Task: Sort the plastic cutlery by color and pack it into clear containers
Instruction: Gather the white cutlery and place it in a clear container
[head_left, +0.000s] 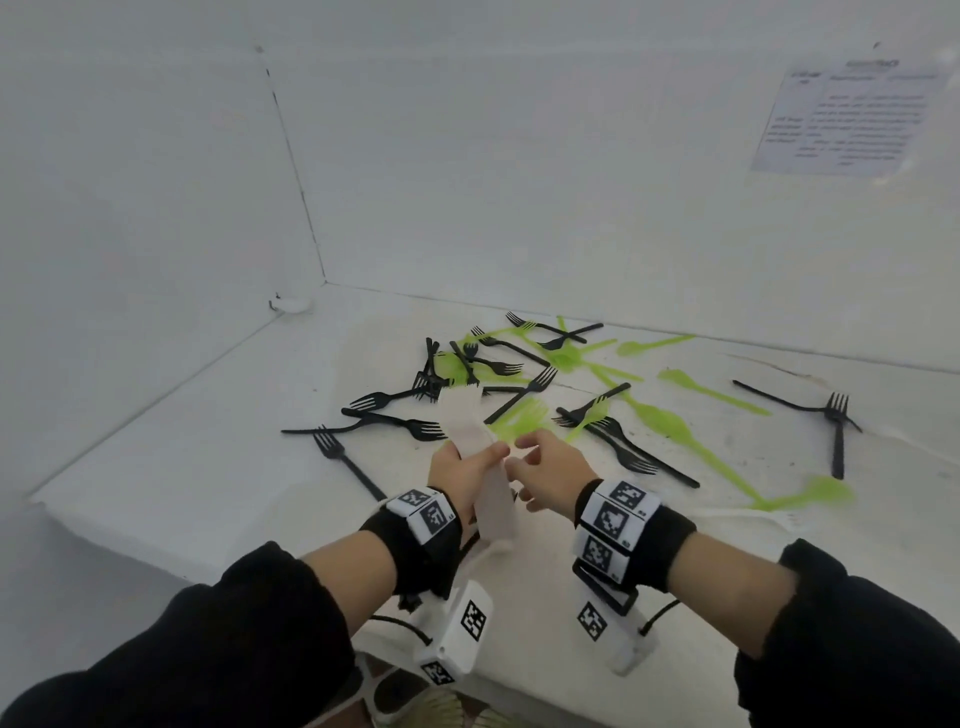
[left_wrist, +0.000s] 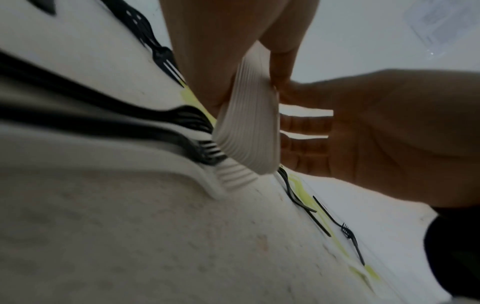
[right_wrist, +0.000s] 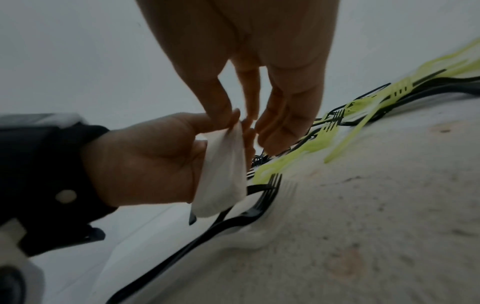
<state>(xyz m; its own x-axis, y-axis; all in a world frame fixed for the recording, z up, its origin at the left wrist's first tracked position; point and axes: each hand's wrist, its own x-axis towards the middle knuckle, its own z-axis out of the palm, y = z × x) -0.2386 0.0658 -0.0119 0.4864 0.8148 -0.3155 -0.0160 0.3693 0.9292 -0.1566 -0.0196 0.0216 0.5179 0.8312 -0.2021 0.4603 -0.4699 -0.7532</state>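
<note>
My left hand (head_left: 475, 462) grips a nested stack of white plastic forks (head_left: 465, 428) by its middle, held just above the table, tines pointing away. The ribbed edge of the fork stack (left_wrist: 249, 131) shows in the left wrist view. My right hand (head_left: 540, 460) hovers right beside it, fingers loosely extended and fingertips (right_wrist: 249, 127) touching the stack's upper edge (right_wrist: 226, 164). Several black forks (head_left: 395, 415) and lime-green forks (head_left: 660, 415) lie scattered and crossed on the white table (head_left: 208, 467) beyond both hands.
White walls close the table at the left and back, meeting in a corner (head_left: 324, 280). A printed sheet (head_left: 852, 114) hangs on the back wall at the right. A lone black fork pair (head_left: 836, 415) lies far right. The table's front edge (head_left: 130, 540) runs near my left forearm.
</note>
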